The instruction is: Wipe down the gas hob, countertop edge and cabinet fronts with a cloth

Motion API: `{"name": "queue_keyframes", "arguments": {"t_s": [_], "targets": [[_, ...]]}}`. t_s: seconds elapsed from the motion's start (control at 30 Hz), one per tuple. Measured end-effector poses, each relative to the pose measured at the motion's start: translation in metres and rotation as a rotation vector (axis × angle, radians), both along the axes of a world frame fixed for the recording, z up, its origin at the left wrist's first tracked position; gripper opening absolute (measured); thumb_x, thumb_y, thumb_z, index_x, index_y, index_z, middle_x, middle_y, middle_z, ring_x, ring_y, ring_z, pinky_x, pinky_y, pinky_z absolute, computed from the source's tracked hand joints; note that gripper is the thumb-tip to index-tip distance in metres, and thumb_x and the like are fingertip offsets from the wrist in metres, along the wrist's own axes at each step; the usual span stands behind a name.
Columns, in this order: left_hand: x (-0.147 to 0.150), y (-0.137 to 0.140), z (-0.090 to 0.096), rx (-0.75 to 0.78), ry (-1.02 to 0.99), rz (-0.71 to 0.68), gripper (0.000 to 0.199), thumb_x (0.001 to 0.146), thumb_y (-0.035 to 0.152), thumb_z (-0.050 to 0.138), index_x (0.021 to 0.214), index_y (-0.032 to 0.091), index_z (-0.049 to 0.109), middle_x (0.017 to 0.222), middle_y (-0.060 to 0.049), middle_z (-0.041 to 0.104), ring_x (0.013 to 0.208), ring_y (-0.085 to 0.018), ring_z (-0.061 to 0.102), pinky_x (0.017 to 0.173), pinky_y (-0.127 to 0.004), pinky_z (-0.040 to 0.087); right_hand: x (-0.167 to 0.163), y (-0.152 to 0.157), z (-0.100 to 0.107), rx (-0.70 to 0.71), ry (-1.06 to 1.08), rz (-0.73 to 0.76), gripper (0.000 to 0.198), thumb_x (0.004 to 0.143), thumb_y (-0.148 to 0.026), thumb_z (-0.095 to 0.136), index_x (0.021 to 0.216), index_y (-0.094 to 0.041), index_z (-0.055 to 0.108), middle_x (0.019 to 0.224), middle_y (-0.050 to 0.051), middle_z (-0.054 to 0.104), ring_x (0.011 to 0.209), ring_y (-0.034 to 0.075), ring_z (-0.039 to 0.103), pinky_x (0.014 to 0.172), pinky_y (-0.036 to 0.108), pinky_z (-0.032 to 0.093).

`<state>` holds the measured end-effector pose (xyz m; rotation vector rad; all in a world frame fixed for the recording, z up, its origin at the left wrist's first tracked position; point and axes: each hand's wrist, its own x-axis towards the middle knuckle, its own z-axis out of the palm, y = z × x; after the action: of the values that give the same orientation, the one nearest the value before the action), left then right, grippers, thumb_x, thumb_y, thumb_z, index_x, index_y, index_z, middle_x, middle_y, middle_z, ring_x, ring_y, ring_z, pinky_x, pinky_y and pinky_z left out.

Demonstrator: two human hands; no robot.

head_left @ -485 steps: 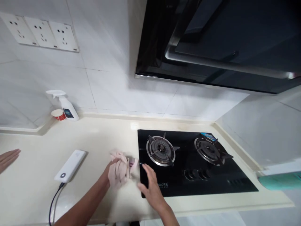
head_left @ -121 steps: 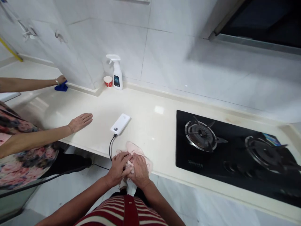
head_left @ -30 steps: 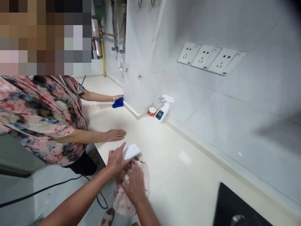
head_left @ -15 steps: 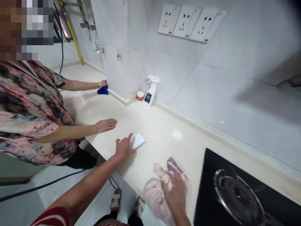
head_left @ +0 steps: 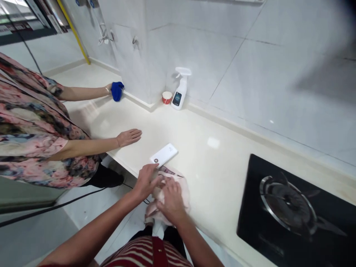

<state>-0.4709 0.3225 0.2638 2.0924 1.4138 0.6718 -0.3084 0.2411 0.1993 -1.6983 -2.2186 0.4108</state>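
Note:
A bunched pink cloth [head_left: 183, 185] with a dark printed patch lies at the counter's front edge, part of it hanging over. My right hand [head_left: 172, 198] is on top of it, fingers bent into the fabric. At its left side my left hand [head_left: 146, 181] has its thumb and curled fingers at the cloth; the exact grip is blurred. Just beyond my left fingertips, a white phone-like slab [head_left: 166, 152] with a small round dark mark rests flat on the counter.
Left, a co-worker in a floral top holds a blue cloth [head_left: 117, 91] against the wall corner, other hand [head_left: 130, 137] flat on the counter [head_left: 211, 178]. A white spray bottle [head_left: 180, 91] and red-white paper cup [head_left: 167, 98] stand at the back. Right is a black gas hob [head_left: 250, 207].
My right hand has brought the pink cloth leftward to my left hand. My left hand has come off the white slab to the cloth. The co-worker's blue cloth is lifted slightly.

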Motion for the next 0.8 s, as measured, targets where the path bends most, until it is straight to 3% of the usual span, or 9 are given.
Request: {"name": "queue_keyframes", "arguments": {"t_s": [0.07, 0.13, 0.27, 0.4, 0.5, 0.67, 0.8], "targets": [[-0.005, -0.017, -0.001, 0.013, -0.04, -0.033, 0.039, 0.096, 0.035, 0.052, 0.133, 0.024, 0.056, 0.13, -0.01, 0.063, 0.125, -0.025, 0.054, 0.109, -0.043, 0.043, -0.032, 0.003, 0.001, 0.004, 0.001, 0.079, 0.074, 0.082, -0.035, 0.069, 0.149, -0.018, 0.044, 0.158, 0.013, 0.036, 0.149, 0.039, 0.019, 0.12, 0.061, 0.018], [-0.004, -0.027, -0.002, 0.028, -0.067, -0.078, 0.035, 0.096, 0.035, 0.051, 0.128, 0.023, 0.058, 0.126, -0.009, 0.065, 0.123, -0.025, 0.055, 0.109, -0.043, 0.044, -0.048, 0.006, -0.003, 0.024, -0.019, 0.111, 0.069, 0.09, -0.03, 0.062, 0.154, -0.023, 0.037, 0.161, 0.009, 0.034, 0.149, 0.036, 0.021, 0.12, 0.059, 0.022], [0.008, -0.034, -0.009, 0.077, -0.056, -0.194, 0.031, 0.097, 0.034, 0.051, 0.124, 0.021, 0.061, 0.121, -0.01, 0.065, 0.119, -0.024, 0.057, 0.107, -0.041, 0.045, -0.029, -0.012, -0.021, 0.052, -0.044, 0.085, 0.052, 0.098, -0.025, 0.054, 0.149, -0.028, 0.044, 0.152, 0.006, 0.047, 0.143, 0.03, 0.034, 0.117, 0.053, 0.029], [0.022, -0.03, -0.02, 0.104, 0.009, -0.284, 0.032, 0.098, 0.033, 0.048, 0.127, 0.023, 0.06, 0.121, -0.011, 0.064, 0.119, -0.024, 0.056, 0.104, -0.041, 0.047, 0.037, -0.079, -0.04, 0.144, -0.115, -0.128, 0.037, 0.095, -0.015, 0.054, 0.128, -0.029, 0.062, 0.139, 0.006, 0.058, 0.132, 0.029, 0.044, 0.111, 0.053, 0.03], [0.031, -0.023, -0.029, 0.121, 0.017, -0.329, 0.031, 0.1, 0.033, 0.046, 0.126, 0.023, 0.06, 0.12, -0.011, 0.064, 0.119, -0.024, 0.056, 0.103, -0.043, 0.046, 0.103, -0.145, -0.052, 0.198, -0.186, -0.27, 0.04, 0.088, -0.006, 0.053, 0.117, -0.03, 0.067, 0.13, 0.004, 0.063, 0.127, 0.027, 0.046, 0.108, 0.05, 0.031], [0.045, -0.018, -0.04, 0.131, -0.018, -0.43, 0.027, 0.1, 0.031, 0.046, 0.122, 0.023, 0.06, 0.118, -0.01, 0.065, 0.115, -0.022, 0.057, 0.101, -0.04, 0.046, 0.209, -0.245, -0.055, 0.007, -0.301, -0.585, 0.04, 0.08, -0.011, 0.047, 0.109, -0.025, 0.07, 0.126, 0.009, 0.062, 0.121, 0.03, 0.048, 0.104, 0.049, 0.037], [0.049, -0.019, -0.043, 0.129, -0.041, -0.491, 0.026, 0.1, 0.031, 0.046, 0.12, 0.022, 0.061, 0.117, -0.009, 0.066, 0.115, -0.021, 0.059, 0.1, -0.038, 0.046, 0.26, -0.301, -0.036, -0.096, -0.44, -0.93, 0.042, 0.083, -0.027, 0.048, 0.12, -0.02, 0.067, 0.119, 0.017, 0.062, 0.105, 0.036, 0.055, 0.092, 0.052, 0.043]]}}
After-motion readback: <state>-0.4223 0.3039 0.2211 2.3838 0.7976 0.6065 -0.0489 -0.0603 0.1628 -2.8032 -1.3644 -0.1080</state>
